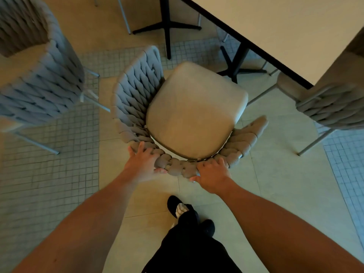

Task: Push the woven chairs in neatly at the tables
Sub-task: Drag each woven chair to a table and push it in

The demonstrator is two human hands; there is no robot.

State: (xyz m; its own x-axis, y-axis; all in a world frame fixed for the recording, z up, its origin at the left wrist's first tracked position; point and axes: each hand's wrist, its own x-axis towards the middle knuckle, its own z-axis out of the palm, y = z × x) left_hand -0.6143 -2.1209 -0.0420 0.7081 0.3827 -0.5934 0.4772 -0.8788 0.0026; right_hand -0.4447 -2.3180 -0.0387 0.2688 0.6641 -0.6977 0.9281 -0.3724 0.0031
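Both hands, left (pixel 144 164) and right (pixel 213 174), are gripping the woven chair (pixel 195 111) backrest, fingers curled over it. Next move: pushing it squarely under the desk (pixel 285 30).

You've got the woven chair (pixel 187 115) upright on the floor, beige cushion, grey braided back, seat front near the bench (pixel 285 26) edge but not under it; two more woven chairs (pixel 39 81) flank it.

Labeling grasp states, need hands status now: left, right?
Left hand: grips the woven chair back.
Right hand: grips the same chair back.
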